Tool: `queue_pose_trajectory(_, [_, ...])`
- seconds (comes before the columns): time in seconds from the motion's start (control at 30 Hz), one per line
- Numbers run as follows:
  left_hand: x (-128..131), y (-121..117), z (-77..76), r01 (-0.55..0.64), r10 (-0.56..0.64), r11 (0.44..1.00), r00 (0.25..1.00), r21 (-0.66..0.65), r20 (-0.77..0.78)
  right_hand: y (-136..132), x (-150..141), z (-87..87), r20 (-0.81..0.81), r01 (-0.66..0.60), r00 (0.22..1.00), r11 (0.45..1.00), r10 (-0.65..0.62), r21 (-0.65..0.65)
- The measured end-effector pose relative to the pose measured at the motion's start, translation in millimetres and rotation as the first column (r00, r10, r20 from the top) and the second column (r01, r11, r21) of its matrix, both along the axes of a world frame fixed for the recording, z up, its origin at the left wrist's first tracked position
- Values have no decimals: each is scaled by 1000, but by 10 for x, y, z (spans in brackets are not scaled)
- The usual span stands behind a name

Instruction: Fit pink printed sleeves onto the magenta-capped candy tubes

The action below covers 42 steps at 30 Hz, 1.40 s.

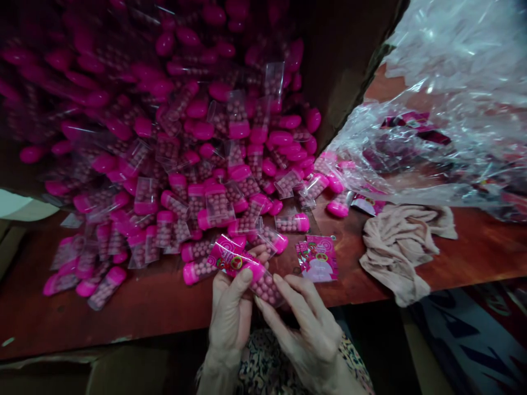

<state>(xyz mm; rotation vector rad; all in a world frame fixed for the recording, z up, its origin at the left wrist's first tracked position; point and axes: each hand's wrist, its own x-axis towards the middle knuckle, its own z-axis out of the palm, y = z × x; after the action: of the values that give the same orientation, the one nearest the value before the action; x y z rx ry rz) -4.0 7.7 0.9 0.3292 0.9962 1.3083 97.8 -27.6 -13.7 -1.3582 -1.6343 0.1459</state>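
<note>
My left hand (230, 312) and my right hand (304, 334) together pinch a pink-capped clear tube of pink candy balls (263, 286) at the table's front edge. A printed pink-and-red sachet (230, 255) lies along the tube, and its lower part is partly hidden by my fingers. Just beyond my left fingertips, a large heap of pink-capped tubes in clear bags (197, 164) spreads across the table. A loose printed card (318, 258) lies flat to the right of my right hand, not touching it.
The heap leans against a brown cardboard wall (346, 66) on the red-brown wooden table (123, 323). A crumpled clear plastic bag (411, 148) lies at the right, with a beige cloth (401, 247) below it. Patterned fabric (465, 340) lies below the table's right side.
</note>
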Motion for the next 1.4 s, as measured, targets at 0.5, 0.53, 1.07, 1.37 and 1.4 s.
queue_pose_trajectory(0.5, [159,-87,27,88,-84,994,995,-65,58,32,-7,18,-39,67,997,998,-66,6])
queue_pose_trajectory(0.53, [170,-92,26,93,-89,993,994,-67,62,39,-2,21,-44,63,997,998,-63,-6])
queue_pose_trajectory(1.07, [-7,-13,33,141,-141,977,990,-160,11,81,144,37,-166,-175,975,969,146,-175])
queue_pose_trajectory(1.37, [-23,-70,71,208,-209,960,978,-185,16,87,160,16,-93,-160,983,987,158,-18])
queue_pose_trajectory(1.4, [-17,-78,72,219,-217,957,976,-191,31,86,163,28,-107,-144,984,989,143,-9])
